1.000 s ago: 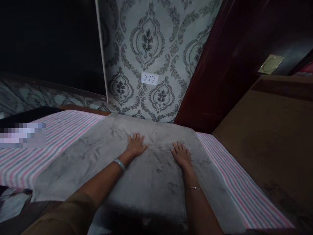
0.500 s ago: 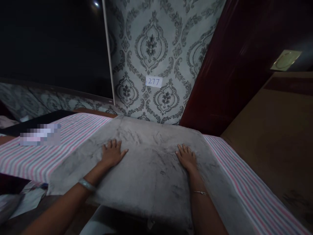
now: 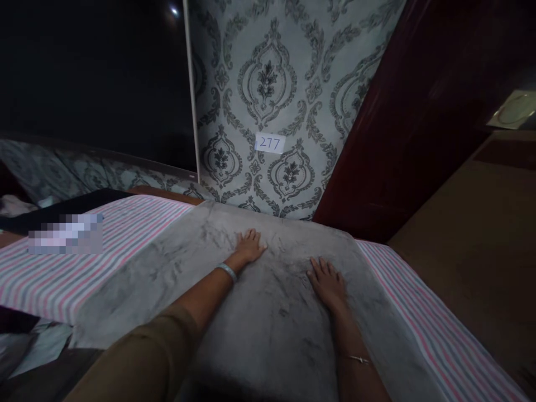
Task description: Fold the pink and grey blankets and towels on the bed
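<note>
A plush grey cloth (image 3: 251, 312) is spread over the table, with faint creases and darker brushed marks in its pile. My left hand (image 3: 249, 247) lies palm down on its far middle part, fingers spread. Nearer to me and to the right, my right hand (image 3: 329, 282) also rests flat on the cloth with its fingers apart. Neither hand grips anything. Below the grey cloth, a pink, grey and white striped cloth (image 3: 121, 229) shows on the left and along the right side. The grey cloth's near edge is dark and hard to make out.
A large dark screen (image 3: 96, 84) stands at the back left. Patterned wallpaper bears a paper label (image 3: 270, 143) reading 277. On the right are a dark red glossy panel (image 3: 364, 123) and a brown cardboard box (image 3: 473, 223). A blurred-out item (image 3: 67, 234) lies on the striped cloth.
My left hand has slid right and slightly away from me across the grey cloth. The right hand stays flat in nearly the same place. The view has shifted slightly.
</note>
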`<control>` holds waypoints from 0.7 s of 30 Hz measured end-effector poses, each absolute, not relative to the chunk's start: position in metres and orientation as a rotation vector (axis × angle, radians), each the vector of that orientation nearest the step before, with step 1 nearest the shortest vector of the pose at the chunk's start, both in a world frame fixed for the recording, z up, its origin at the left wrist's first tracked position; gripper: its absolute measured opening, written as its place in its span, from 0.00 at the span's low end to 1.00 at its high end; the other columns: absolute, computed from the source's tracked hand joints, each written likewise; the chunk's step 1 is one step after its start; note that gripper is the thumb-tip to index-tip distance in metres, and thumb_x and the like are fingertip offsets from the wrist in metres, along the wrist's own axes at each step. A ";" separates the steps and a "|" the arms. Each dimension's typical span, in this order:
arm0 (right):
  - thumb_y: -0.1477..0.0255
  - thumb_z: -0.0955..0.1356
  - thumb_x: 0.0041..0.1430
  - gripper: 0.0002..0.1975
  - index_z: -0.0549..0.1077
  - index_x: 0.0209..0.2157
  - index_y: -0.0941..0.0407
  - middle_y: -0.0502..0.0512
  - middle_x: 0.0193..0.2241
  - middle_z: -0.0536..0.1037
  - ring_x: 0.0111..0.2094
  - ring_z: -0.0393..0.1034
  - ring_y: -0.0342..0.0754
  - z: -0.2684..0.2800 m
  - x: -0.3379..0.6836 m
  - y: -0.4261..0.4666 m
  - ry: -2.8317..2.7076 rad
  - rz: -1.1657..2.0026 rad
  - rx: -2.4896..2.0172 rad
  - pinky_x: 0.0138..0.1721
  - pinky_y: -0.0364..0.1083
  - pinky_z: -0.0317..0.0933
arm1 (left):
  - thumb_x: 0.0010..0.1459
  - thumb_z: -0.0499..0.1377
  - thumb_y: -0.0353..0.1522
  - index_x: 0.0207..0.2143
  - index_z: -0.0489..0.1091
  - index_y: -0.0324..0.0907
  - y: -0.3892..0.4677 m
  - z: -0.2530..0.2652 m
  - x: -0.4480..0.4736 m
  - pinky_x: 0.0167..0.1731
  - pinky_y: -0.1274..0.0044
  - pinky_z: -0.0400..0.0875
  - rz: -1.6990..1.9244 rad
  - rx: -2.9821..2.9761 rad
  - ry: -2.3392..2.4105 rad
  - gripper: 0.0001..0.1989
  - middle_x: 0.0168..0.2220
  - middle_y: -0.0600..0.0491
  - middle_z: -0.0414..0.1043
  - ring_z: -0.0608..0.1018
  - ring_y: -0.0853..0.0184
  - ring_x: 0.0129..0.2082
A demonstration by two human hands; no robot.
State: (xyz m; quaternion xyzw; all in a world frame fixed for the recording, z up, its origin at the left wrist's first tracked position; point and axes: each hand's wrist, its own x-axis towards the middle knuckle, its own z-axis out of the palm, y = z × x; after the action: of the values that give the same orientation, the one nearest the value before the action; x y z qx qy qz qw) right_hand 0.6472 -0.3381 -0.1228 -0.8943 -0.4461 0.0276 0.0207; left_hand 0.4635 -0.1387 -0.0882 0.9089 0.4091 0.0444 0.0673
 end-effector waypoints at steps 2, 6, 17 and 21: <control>0.57 0.51 0.71 0.30 0.49 0.71 0.46 0.51 0.72 0.46 0.71 0.40 0.55 -0.127 0.650 -0.338 -1.396 0.068 -2.776 0.67 0.60 0.40 | 0.65 0.41 0.50 0.69 0.51 0.40 -0.132 -0.096 0.465 0.67 0.52 0.40 0.139 2.725 1.286 0.37 0.72 0.39 0.44 0.47 0.52 0.72; 0.57 0.51 0.70 0.30 0.49 0.71 0.46 0.51 0.72 0.46 0.71 0.41 0.55 -0.133 0.653 -0.338 -1.404 0.033 -2.788 0.67 0.61 0.41 | 0.63 0.41 0.52 0.69 0.51 0.40 -0.111 -0.099 0.439 0.66 0.52 0.40 0.135 2.667 1.439 0.38 0.72 0.38 0.43 0.47 0.51 0.72; 0.58 0.51 0.71 0.30 0.49 0.71 0.47 0.51 0.72 0.46 0.71 0.42 0.55 -0.126 0.647 -0.339 -1.402 0.058 -2.797 0.66 0.60 0.42 | 0.61 0.38 0.55 0.70 0.51 0.43 -0.094 -0.089 0.294 0.60 0.42 0.45 0.172 2.412 1.972 0.41 0.71 0.35 0.44 0.49 0.38 0.70; 0.57 0.51 0.71 0.30 0.49 0.71 0.46 0.51 0.72 0.46 0.71 0.42 0.55 -0.126 0.647 -0.340 -1.403 0.054 -2.789 0.66 0.60 0.42 | 0.61 0.39 0.56 0.69 0.52 0.41 -0.105 -0.096 0.250 0.61 0.43 0.45 0.239 2.364 2.075 0.42 0.70 0.34 0.49 0.51 0.38 0.69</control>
State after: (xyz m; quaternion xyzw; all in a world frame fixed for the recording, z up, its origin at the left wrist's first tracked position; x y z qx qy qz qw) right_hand 0.6474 -0.3396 -0.1260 -0.8932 -0.4492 0.0174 0.0094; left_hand 0.2497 -0.1050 -0.0962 0.7493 0.6578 0.0759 -0.0068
